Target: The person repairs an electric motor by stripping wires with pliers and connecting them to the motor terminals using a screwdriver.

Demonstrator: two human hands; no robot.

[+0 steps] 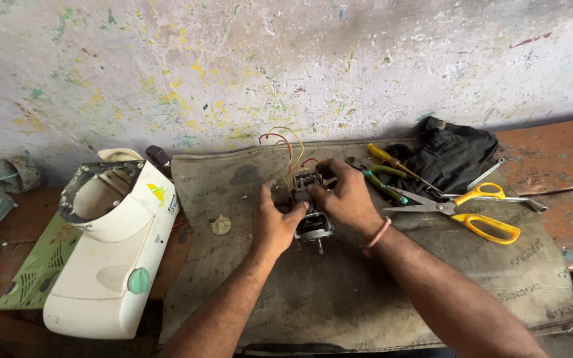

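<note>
- Gripping from both sides: the left hand (274, 225) and the right hand (346, 197) are both wrapped around a small dark metal electric motor (310, 205) with coloured wires coming off it.
- Left hand has its fingers curled in against the motor's left side, thumb pressed on the front, so it's closed on the thing rather than spread out.
- Right hand comes in from the other side, fingers bent over the top and back of the motor, also clamped on it. There's a pink band around that wrist.
- Motor sits roughly in the middle of a worn grey-brown woven sack mat (339, 292), a bit toward its far edge. A short shaft pokes out of the lower end, and red and yellow wires (285, 142) loop up behind it toward the wall.
- Just beside the right hand, near the mat's far right corner, lie yellow-handled scissors (479, 211), a yellow-handled screwdriver (399, 164) and green-handled pliers (382, 182).
- Behind those tools there's a crumpled black cloth (449, 154).
- Off the mat's left edge rests a white plastic appliance housing (111, 258) with a green knob, lying on its side.
- Small round beige disc (221, 225) sits on the mat, left of the left hand.
</note>
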